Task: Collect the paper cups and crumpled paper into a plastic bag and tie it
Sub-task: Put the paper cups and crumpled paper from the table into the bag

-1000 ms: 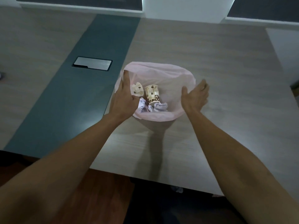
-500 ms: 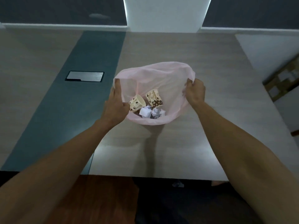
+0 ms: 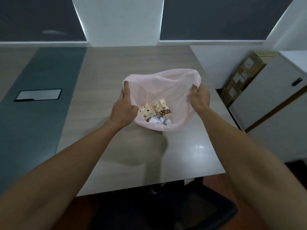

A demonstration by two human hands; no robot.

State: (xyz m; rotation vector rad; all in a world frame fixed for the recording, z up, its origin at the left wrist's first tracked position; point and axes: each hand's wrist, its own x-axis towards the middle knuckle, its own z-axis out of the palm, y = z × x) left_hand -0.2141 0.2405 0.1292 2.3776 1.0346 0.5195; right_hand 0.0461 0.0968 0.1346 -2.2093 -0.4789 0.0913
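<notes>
A wood-grain table (image 3: pixel 132 155) with a dark inset strip (image 3: pixel 41 100) and a metal cable hatch (image 3: pixel 39 95) fills the view; a cardboard box (image 3: pixel 240 77) and a pale cabinet (image 3: pixel 269 90) stand beyond its right edge. On the table, towards its far right part, sits the pink plastic bag (image 3: pixel 166 83), its mouth open and facing the camera. Both forearms reach to the bag's rim. The left hand (image 3: pixel 123 108) lies along the left edge of the mouth, forefinger stretched up the rim and thumb tucked inside, pinching the film. The right hand (image 3: pixel 199 97), which a second ago hung flat and free beside the bag, has since curled its fingers over the right edge and now grips a fold of plastic. Inside, near the bottom of the opening, two patterned paper cups lie tipped on their sides, a left cup (image 3: pixel 146 112) and a right cup (image 3: pixel 162 107), touching or nearly so; just below them rest the white wads of crumpled paper (image 3: pixel 157 121). No cup or paper is visible outside on the table, so collection appears complete. With both sides of the mouth now held, the step in hand is probably gathering the rim together for the knot, which is not yet begun.
</notes>
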